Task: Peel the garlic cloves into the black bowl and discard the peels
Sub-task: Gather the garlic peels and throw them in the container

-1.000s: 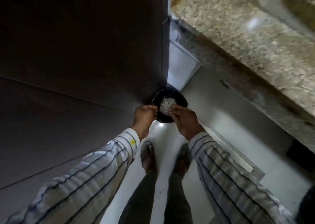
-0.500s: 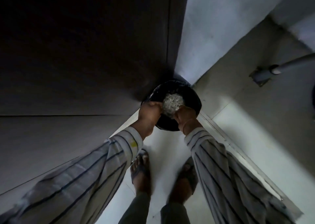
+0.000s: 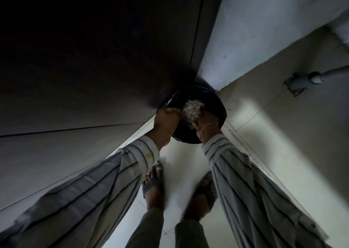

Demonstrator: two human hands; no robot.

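— Looking down now: what is sitting in that black bin (image 3: 217,104) in the corner?

— It is lined with a shiny black bag, and a pale heap of garlic peels (image 3: 191,109) is sitting at its mouth — papery, whitish, bunched together right between the two hands.

— And the hands, what are they doing?

— The left hand (image 3: 167,118) is curling its fingers over the near-left rim, gripping the edge. The right hand (image 3: 204,124) is reaching in from the right with its wrist over the rim; its fingers are tucked behind the peels, so I cannot tell whether they are pinching anything. A thin band is showing on that wrist.

— Is the black bowl in view?

— No, only the bin — it is standing on the pale floor (image 3: 264,134), against a dark cabinet panel (image 3: 94,68) and a light wall (image 3: 255,30). Two sandalled feet (image 3: 153,187) are standing just below it, striped sleeves (image 3: 245,181) framing them.
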